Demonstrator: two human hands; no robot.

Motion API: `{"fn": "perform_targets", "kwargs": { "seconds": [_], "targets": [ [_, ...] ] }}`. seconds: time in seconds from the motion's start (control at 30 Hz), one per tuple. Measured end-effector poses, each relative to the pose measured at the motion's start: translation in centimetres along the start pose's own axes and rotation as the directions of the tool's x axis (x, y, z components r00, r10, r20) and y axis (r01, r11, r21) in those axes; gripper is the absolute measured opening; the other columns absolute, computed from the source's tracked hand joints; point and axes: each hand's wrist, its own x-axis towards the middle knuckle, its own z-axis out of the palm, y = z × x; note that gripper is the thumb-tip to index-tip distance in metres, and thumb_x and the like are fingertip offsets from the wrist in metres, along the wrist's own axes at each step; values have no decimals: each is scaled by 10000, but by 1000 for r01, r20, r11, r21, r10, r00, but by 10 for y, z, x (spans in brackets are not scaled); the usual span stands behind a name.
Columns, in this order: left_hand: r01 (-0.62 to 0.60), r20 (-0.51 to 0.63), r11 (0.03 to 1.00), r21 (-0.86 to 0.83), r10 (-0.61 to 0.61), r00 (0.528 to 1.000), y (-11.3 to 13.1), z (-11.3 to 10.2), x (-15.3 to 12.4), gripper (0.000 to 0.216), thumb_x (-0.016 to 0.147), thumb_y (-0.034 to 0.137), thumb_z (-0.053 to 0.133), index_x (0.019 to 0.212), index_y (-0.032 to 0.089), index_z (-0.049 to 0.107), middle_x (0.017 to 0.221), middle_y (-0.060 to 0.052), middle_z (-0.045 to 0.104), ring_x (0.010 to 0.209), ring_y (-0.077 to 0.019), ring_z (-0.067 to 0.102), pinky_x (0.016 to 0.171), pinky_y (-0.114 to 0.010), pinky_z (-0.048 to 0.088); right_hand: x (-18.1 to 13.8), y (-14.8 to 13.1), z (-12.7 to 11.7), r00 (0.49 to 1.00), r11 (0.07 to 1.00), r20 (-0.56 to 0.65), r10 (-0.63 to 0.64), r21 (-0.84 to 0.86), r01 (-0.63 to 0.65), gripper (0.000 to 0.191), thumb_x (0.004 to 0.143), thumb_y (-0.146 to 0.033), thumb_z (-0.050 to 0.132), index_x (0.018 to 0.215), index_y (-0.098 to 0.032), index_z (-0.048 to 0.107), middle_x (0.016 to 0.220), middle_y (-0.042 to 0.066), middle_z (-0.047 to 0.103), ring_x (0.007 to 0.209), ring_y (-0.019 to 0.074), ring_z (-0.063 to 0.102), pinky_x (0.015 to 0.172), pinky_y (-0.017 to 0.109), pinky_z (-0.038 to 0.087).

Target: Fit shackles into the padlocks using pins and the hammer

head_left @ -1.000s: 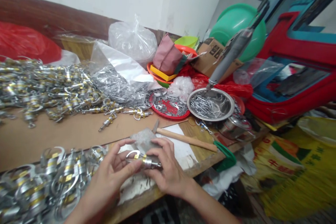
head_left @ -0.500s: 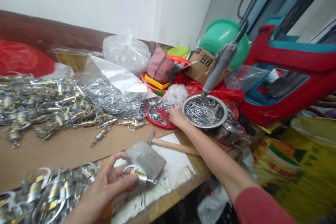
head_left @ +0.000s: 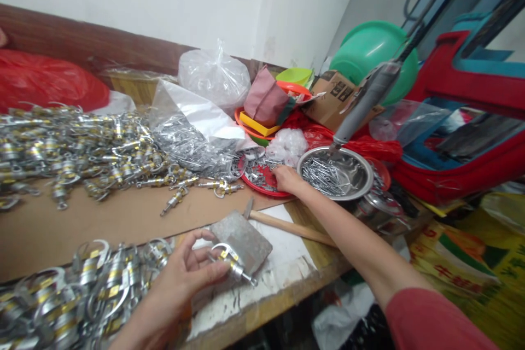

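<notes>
My left hand (head_left: 184,273) pinches a small silver-and-gold metal clasp (head_left: 229,262) just above a grey stone block (head_left: 241,240) near the table's front edge. My right hand (head_left: 287,179) is stretched out to a red plate (head_left: 262,178) full of small metal pieces, its fingers curled down among them; whether they hold a piece I cannot make out. A steel bowl of nails (head_left: 334,172) stands right beside that hand. A wooden-handled hammer (head_left: 287,224) lies between the block and the plate.
Heaps of the same clasps lie at the left (head_left: 74,147) and front left (head_left: 74,290). Clear plastic bags (head_left: 197,126), a red bag (head_left: 45,82), stacked coloured trays (head_left: 262,120), a cardboard box (head_left: 336,93) and a green basin (head_left: 369,49) crowd the back. A hanging power tool (head_left: 365,101) points into the bowl.
My right hand let go of the clasp and reached to the red plate, where it stays. My left hand keeps the clasp by the block.
</notes>
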Motion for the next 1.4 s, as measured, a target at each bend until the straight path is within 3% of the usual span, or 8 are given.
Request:
{"fn": "perform_targets", "kwargs": {
  "seconds": [0.4,0.6,0.7,0.87,0.97,1.07,1.2,1.4],
  "targets": [
    [-33,30,993,117,30,999,2,-5,3,460,535,275,770,884,224,475,683,6,672,616,-176,641,582,-279,465,-9,20,7,985,951,-127,119,301,-76,274,868,-294,500,1103,-154,521,1121,77,539,952,189,555,801,390,474],
    [-22,33,990,139,18,999,6,-3,1,437,549,288,759,878,227,478,715,1,672,639,-175,632,565,-263,443,-20,35,-3,964,800,-134,228,590,-107,229,865,-276,509,1031,-126,556,989,57,599,822,152,598,713,336,509],
    [-14,38,994,112,10,999,7,-2,0,425,560,259,753,876,229,470,708,13,676,626,-157,627,582,-258,440,-38,19,-14,963,692,-154,222,720,-44,219,839,-234,528,965,-72,605,787,58,660,653,131,627,634,295,526],
    [7,46,998,69,-10,999,7,-2,0,422,561,221,749,873,233,464,686,27,682,647,-167,649,635,-277,457,-94,-59,-21,964,545,-257,62,818,183,127,720,-221,642,809,-145,691,762,41,699,684,143,648,649,262,523],
    [-4,56,998,69,0,998,7,-3,0,429,563,200,748,876,231,455,688,29,688,652,-159,649,646,-268,461,-125,-102,-16,810,541,-570,-139,641,545,130,752,-126,575,788,-153,698,759,60,687,696,142,622,642,253,498],
    [-11,81,996,87,4,997,7,-5,1,440,586,190,740,896,232,430,693,29,691,656,-149,642,652,-266,463,-140,-121,-12,710,644,-629,-318,406,648,238,792,-76,464,870,-143,679,774,79,659,704,155,582,618,258,467],
    [-6,124,996,88,-5,992,6,-7,3,453,599,184,737,902,235,404,720,28,689,685,-160,645,676,-291,465,-144,-118,-14,759,742,-533,-375,317,590,255,788,-65,443,876,-147,668,747,71,620,691,170,543,607,268,430],
    [4,123,996,88,-15,992,6,-9,5,478,573,188,755,895,228,404,683,42,678,648,-145,635,645,-273,468,-137,-102,-27,833,692,-331,-444,463,553,176,768,-73,539,820,-158,683,730,32,615,690,137,549,620,226,419]
  ]
}}
